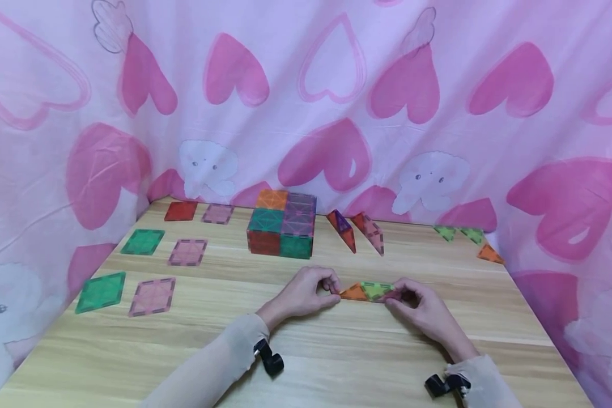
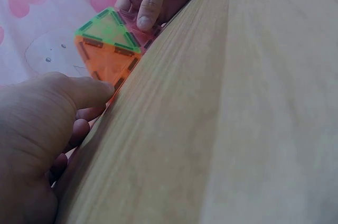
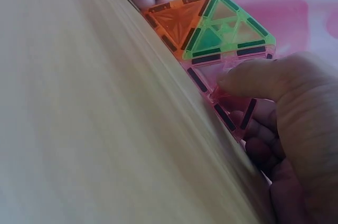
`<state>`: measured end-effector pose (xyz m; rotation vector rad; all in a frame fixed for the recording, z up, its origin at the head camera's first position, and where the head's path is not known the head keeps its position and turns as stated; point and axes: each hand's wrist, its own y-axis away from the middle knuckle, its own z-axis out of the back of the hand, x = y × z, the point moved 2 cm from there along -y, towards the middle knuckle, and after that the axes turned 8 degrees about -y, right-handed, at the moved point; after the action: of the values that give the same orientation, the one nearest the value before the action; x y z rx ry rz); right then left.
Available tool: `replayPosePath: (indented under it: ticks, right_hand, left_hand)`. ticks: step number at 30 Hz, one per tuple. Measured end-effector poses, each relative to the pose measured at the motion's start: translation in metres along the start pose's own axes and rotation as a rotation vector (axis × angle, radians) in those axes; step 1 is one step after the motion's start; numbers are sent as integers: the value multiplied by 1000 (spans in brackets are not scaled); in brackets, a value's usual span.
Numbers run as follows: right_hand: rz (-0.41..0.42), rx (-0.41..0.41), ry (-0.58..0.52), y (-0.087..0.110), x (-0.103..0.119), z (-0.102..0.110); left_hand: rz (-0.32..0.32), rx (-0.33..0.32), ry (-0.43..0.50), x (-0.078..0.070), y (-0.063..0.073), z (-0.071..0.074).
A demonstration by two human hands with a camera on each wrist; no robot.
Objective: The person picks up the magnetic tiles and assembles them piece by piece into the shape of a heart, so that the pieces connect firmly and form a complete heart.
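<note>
six flat squares [image 1: 187,252], one tile box [image 1: 298,212], two triangle strips [image 1: 342,227], three loose triangles [image 1: 490,254], your one held three-triangle strip [image 1: 375,290]

Pink triangular tile [image 3: 208,72], partly hidden by the right hand [image 1: 425,310]; both sleeves [image 1: 209,351], cropped at the head view's near edge.

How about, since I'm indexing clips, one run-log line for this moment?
left hand: pinches orange triangle | right hand: pinches pink triangle | light-green triangle: between both triangles, edges touching | tile block: farther back
</note>
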<state>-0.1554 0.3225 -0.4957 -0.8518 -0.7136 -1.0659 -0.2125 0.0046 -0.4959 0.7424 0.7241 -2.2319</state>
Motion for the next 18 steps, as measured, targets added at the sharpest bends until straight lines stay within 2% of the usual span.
replayPosePath:
  ticks: [7, 13, 18]
  right_hand:
    - [-17, -166, 125, 18, -18, 44]
    - [-88, -337, 224, 36, -37, 89]
    - [-172, -432, 207, 45, -48, 109]
  left_hand:
    - [-2, -5, 6, 1, -2, -1]
    - [-10, -12, 8, 2, -1, -1]
    - [-22, -13, 13, 1, -2, -2]
